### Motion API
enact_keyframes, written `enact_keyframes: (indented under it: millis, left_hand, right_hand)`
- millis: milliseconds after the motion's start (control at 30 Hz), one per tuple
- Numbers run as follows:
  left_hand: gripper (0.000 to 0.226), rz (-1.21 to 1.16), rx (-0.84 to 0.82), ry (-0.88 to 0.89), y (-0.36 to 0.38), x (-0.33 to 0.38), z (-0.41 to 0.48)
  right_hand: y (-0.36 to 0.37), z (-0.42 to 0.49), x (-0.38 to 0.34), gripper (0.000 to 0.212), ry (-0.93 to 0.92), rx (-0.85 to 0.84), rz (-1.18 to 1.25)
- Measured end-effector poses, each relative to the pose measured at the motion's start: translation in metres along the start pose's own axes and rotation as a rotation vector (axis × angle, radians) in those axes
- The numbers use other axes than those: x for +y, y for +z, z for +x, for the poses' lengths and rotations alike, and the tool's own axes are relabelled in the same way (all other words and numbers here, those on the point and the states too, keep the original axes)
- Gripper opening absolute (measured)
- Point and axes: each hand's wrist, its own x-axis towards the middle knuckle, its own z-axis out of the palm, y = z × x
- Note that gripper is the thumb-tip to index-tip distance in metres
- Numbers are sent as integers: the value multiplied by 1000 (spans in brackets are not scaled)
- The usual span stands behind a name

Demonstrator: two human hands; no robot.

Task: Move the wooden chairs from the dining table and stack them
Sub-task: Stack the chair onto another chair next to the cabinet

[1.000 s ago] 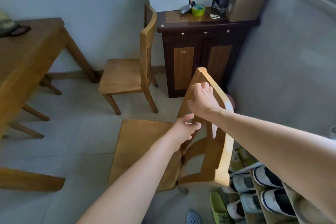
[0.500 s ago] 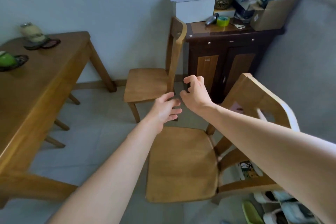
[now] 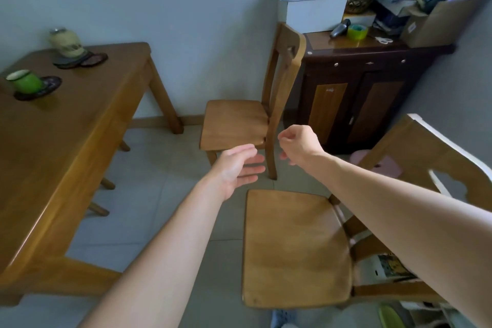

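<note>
Brown wooden dining counter point(image 3: 80, 125) at left. Left hand point(image 3: 237, 168) open wide, right hand point(image 3: 298, 145) loosely curled, both empty: they've let go of the near wooden chair point(image 3: 295, 247), now standing on the floor. Both reaching for the far wooden chair point(image 3: 237, 121) by the dark cabinet point(image 3: 359, 93); stacking likely next.

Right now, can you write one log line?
left hand: open, empty | right hand: loosely curled, empty | near chair: on floor, unheld | far chair: beside cabinet

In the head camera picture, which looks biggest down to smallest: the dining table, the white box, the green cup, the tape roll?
1. dining table
2. white box
3. green cup
4. tape roll
The cup is nearer the camera, so its lead over the tape is unsure.
</note>
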Motion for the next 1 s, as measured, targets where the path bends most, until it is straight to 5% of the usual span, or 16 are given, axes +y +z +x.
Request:
enact_keyframes:
  millis: [667, 1000]
  left_hand:
    - [25, 1, -30, -28, 15, 105, 198]
    - [24, 146, -231, -96, 10, 150, 349]
  right_hand:
    - [-37, 214, -33, 22, 148, -58, 17]
    - [-20, 349, -55, 36, 233, 153, 3]
